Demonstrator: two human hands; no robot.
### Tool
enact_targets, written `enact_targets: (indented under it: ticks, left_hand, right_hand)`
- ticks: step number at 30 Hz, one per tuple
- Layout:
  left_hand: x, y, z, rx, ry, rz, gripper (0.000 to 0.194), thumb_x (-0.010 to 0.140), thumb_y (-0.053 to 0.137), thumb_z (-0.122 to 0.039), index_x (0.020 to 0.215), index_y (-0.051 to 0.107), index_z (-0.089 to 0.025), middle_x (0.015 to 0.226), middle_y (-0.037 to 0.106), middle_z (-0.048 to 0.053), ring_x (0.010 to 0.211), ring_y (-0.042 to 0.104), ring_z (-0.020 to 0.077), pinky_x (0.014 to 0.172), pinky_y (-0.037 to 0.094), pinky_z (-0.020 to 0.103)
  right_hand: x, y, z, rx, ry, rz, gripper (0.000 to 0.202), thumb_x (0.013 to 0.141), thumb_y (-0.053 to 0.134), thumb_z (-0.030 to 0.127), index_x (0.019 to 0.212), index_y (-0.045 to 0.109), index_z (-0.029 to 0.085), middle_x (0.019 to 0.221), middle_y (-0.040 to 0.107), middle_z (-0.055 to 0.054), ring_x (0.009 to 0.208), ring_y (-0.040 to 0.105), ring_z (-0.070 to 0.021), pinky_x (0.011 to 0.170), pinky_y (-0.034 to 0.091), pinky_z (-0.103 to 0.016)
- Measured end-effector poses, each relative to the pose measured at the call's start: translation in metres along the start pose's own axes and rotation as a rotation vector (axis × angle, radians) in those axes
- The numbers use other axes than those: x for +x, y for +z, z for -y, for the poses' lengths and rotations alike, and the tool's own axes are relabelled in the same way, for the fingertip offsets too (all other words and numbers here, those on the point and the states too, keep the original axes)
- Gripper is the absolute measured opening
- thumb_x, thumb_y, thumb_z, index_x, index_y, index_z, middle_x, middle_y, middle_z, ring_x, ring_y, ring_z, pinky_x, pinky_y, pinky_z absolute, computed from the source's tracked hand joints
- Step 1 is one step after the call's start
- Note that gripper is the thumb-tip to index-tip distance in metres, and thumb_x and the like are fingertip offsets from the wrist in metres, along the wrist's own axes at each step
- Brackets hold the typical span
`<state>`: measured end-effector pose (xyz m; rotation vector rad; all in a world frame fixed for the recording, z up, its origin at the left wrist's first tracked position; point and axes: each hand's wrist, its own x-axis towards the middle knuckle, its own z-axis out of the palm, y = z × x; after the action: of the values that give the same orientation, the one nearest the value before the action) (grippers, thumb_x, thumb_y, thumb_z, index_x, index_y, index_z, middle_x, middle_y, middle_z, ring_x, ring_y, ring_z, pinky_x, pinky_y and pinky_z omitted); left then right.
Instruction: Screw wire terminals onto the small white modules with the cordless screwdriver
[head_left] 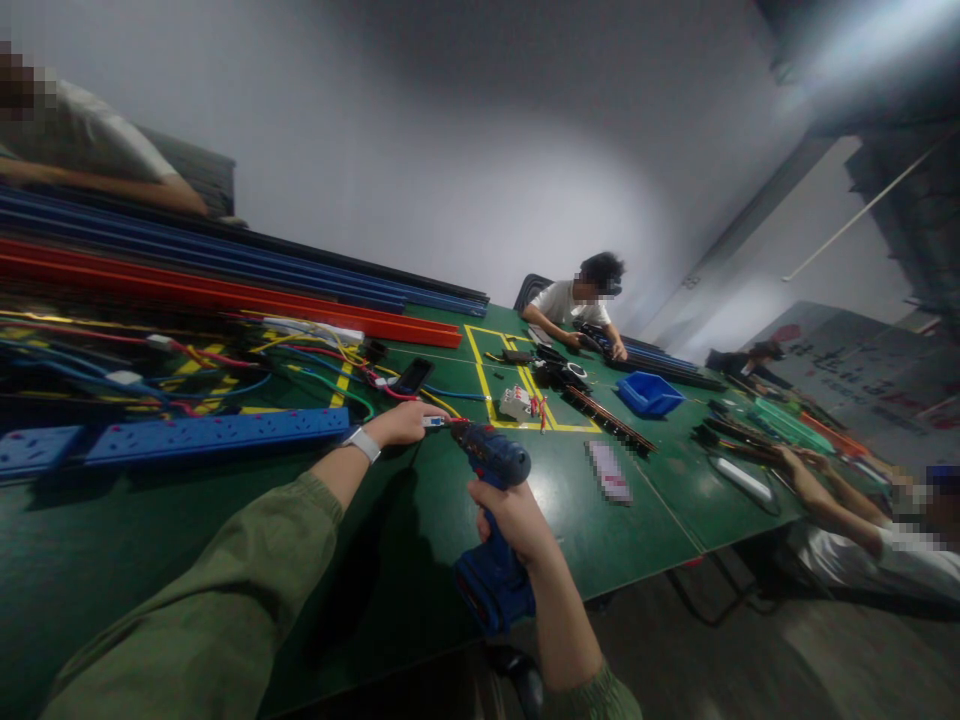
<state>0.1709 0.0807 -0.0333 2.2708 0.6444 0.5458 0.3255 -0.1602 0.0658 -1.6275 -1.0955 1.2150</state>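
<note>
Pale grey walls (450, 150) are set behind a green tabletop (622, 540), partly marked with yellow tape (480, 375). Close to the table's near edge, a blue power drill (499, 470) is gripped in the right hand (517, 515), with fingers wrapped around its handle. A small white-and-blue piece (433, 422) is pinched by the left hand (401, 423), and the drill's front end is held just beside it; whether they touch cannot be told. The two hands are kept apart. To the left, a blue socket strip (217, 437) is laid below tangled coloured wires (225, 362), beyond which orange channels (225, 290) and blue rails (225, 255) are stacked. Near the middle, a dark handheld device (412, 376) and a white block with red parts (519, 402) are seen. Farther right, a blue bin (649, 393) is placed, and black parts are handled by a seated person (562, 302).
</note>
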Motion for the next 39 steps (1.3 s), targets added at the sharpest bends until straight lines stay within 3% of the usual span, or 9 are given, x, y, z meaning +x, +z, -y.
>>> enact_targets:
  ticks: [10, 39]
  left_hand:
    - [0.004, 0.004, 0.011, 0.024, -0.003, 0.005, 0.054, 0.071, 0.054, -0.014, 0.122, 0.066, -0.021, 0.118, 0.070, 0.005, 0.108, 0.063, 0.0205, 0.098, 0.044, 0.027]
    - [0.005, 0.004, 0.012, 0.053, 0.042, 0.002, 0.054, 0.071, 0.052, -0.012, 0.122, 0.066, -0.022, 0.118, 0.070, 0.003, 0.107, 0.063, 0.0189, 0.099, 0.042, 0.026]
  right_hand:
    - [0.000, 0.001, 0.002, 0.020, 0.013, -0.003, 0.028, 0.074, 0.065, 0.033, 0.094, 0.055, 0.017, 0.041, 0.046, 0.010, 0.034, 0.047, -0.0117, 0.042, 0.036, -0.024]
    - [0.001, -0.001, -0.001, -0.017, 0.014, 0.020, 0.028, 0.076, 0.064, 0.036, 0.094, 0.056, 0.016, 0.038, 0.046, 0.009, 0.034, 0.046, -0.0120, 0.043, 0.037, -0.024]
